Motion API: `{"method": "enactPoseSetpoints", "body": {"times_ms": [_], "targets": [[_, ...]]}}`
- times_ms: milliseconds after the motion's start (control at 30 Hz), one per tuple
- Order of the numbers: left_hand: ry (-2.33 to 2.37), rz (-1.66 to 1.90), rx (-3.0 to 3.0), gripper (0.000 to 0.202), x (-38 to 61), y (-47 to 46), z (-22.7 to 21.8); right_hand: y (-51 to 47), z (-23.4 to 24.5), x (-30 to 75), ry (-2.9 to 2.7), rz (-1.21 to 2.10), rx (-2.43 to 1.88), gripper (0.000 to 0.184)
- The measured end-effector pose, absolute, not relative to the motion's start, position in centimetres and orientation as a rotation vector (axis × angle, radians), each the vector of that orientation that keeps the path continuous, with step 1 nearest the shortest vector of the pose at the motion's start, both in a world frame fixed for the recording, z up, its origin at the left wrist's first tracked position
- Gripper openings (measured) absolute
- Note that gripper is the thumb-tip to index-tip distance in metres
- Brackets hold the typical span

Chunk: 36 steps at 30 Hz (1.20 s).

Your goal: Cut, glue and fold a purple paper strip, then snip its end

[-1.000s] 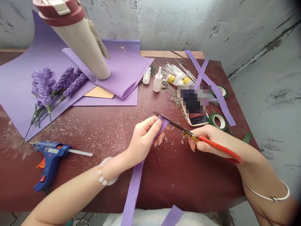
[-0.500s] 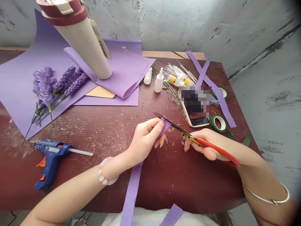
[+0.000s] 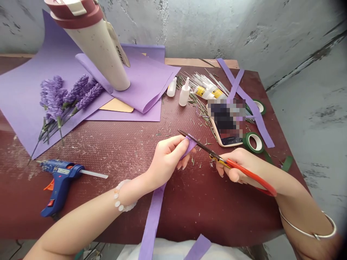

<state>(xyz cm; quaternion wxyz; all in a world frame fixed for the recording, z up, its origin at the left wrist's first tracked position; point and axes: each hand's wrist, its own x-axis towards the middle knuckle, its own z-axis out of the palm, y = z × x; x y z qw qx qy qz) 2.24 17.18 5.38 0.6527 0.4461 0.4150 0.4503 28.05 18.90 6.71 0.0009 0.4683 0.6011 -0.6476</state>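
Note:
My left hand [image 3: 169,159] pinches the end of a purple paper strip [image 3: 154,216] between thumb and fingers. The strip hangs from under the hand down toward my lap, where another purple strip end [image 3: 199,247] shows. My right hand [image 3: 235,164] is closed around the red handles of a pair of scissors [image 3: 244,169]. The dark blades lie across the pinched end of the strip, with their tips just past my left thumb. Whether the blades have cut into the paper is hard to make out.
A blue glue gun [image 3: 61,180] lies at left, below purple paper flowers [image 3: 55,95]. Behind stands a white tumbler [image 3: 97,50] on purple paper sheets [image 3: 151,79]. Glue bottles [image 3: 184,93], wire stems [image 3: 199,80], a phone [image 3: 226,124] and green tape [image 3: 253,142] are at right.
My right hand's fingers have drawn in around the scissor handles, and the lower red handle has shifted slightly downward. My left hand keeps its pinch in nearly the same place.

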Motion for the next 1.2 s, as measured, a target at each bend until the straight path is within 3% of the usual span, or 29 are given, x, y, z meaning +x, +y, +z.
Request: {"method": "enactPoseSetpoints", "body": {"times_ms": [200,800,1200], "targets": [[0.957,1.01,1.021,0.04,2.2,17.2,5.3,18.8,7.2,27.8,1.859,-1.977,1.465,0.027],[0.943,1.014,1.04,0.04,2.1,17.2,5.2,18.5,7.9,27.0,1.921,-1.94,1.45,0.025],[0.858,1.062,1.188,0.026,1.9,17.0,4.8,19.2,7.6,28.2,2.049,-1.842,1.416,0.053]]}}
